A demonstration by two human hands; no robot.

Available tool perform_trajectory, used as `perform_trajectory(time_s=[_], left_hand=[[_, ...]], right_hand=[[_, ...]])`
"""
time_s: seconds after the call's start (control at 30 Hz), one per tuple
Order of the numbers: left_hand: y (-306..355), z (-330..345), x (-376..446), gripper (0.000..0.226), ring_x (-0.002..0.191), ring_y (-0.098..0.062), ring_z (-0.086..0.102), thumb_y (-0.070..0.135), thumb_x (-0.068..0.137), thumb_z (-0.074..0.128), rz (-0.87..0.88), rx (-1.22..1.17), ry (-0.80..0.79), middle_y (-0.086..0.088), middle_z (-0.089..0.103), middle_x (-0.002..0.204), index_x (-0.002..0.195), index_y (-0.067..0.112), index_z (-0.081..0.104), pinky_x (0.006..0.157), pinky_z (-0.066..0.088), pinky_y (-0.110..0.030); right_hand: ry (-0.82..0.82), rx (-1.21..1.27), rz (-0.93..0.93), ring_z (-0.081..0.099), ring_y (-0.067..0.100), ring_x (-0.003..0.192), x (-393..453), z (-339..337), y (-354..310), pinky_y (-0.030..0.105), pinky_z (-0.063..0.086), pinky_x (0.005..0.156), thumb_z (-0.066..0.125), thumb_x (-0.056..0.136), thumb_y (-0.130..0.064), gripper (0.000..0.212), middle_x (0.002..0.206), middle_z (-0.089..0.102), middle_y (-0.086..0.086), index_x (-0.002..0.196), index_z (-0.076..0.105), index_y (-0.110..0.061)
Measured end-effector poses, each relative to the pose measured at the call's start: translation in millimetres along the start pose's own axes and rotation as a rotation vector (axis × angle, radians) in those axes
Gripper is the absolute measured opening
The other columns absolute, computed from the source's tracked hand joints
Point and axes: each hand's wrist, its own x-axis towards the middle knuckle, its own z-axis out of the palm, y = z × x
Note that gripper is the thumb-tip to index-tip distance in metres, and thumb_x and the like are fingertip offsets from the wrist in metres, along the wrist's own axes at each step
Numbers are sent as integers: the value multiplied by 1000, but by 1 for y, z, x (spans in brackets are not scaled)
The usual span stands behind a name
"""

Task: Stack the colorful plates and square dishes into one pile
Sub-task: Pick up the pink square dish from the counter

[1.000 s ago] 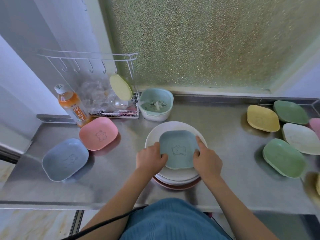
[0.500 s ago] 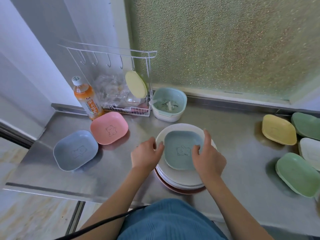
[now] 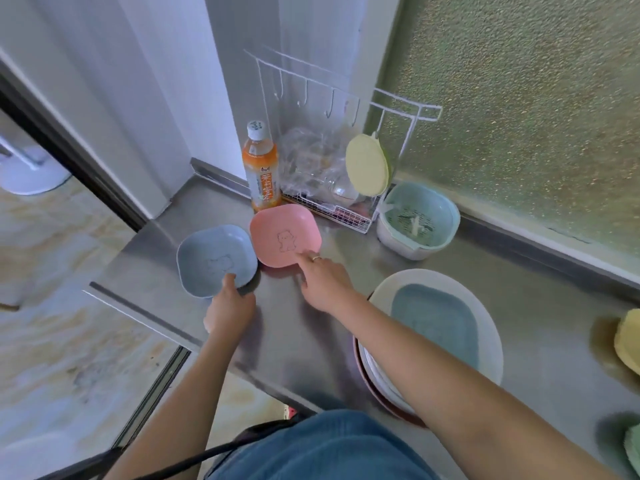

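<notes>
Pinching the blue dish (image 3: pixel 216 259) rim at 6 o'clock, the left hand (image 3: pixel 228 308) could tip it; the right hand (image 3: pixel 323 280), open, touches the pink dish (image 3: pixel 284 235), which may skid.

Pink dish (image 3: pixel 284 234) with a line-drawn bear, pale blue dish (image 3: pixel 215 259) with a fainter one — teal dish (image 3: pixel 437 323) on a cream plate (image 3: pixel 491 327). Orange bottle (image 3: pixel 261 168), white cap — yellow dish (image 3: pixel 627 336) far right.

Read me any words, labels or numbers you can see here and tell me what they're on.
Bottle: orange label with vertical characters, too blurred to read.
Bottle cap: small print, too small to read.
Pink dish and blue dish: a bear outline only, no text.
Nothing else carries writing.
</notes>
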Motion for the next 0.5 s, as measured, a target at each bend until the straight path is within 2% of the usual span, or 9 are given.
perform_trajectory(time_s=[0.07, 0.13, 0.23, 0.33, 0.43, 0.5], left_hand=[[-7, 0, 5, 43, 88, -38, 55, 16, 82, 45, -6, -28, -47, -19, 59, 109, 124, 19, 39, 73, 43, -40], [-10, -1, 5, 29, 81, -35, 56, 19, 81, 48, 1, -67, -57, -16, 61, 101, 110, 18, 44, 72, 49, -39], [-13, 0, 2, 16, 80, -36, 62, 27, 81, 52, -32, -187, -54, -11, 64, 91, 91, 16, 47, 75, 55, -45], [-13, 3, -1, 20, 76, -34, 62, 35, 82, 49, -85, -231, -11, -10, 65, 79, 73, 19, 44, 72, 54, -41], [-14, 6, -5, 24, 71, -34, 61, 37, 86, 45, -127, -229, 54, -11, 62, 75, 73, 17, 45, 63, 49, -35], [-17, 9, -7, 21, 71, -35, 60, 29, 88, 45, -141, -247, 91, -15, 64, 77, 78, 10, 48, 58, 44, -33]], right_hand=[[-74, -5, 13, 46, 34, 123, 7, 6, -3, 43, 39, 95, 42, 91, -17, 57, 155, 24, 3, 145, 25, -24], [-107, -33, 32, 44, 33, 124, 10, 10, -4, 41, 39, 93, 43, 90, -18, 57, 152, 28, 4, 144, 27, -25], [-69, -68, 64, 47, 35, 118, 8, 16, -4, 39, 40, 86, 41, 90, -11, 45, 134, 44, 11, 133, 41, -23], [-24, 0, 105, 54, 34, 109, 2, 17, -2, 34, 38, 75, 37, 91, -7, 29, 110, 53, 15, 109, 56, -18], [63, 81, 125, 56, 35, 103, -3, 14, 1, 30, 29, 67, 34, 93, -14, 32, 107, 57, 17, 115, 56, -8], [129, 106, 119, 54, 34, 103, -8, 5, 3, 30, 26, 65, 34, 93, -19, 34, 105, 52, 15, 121, 55, -14]])
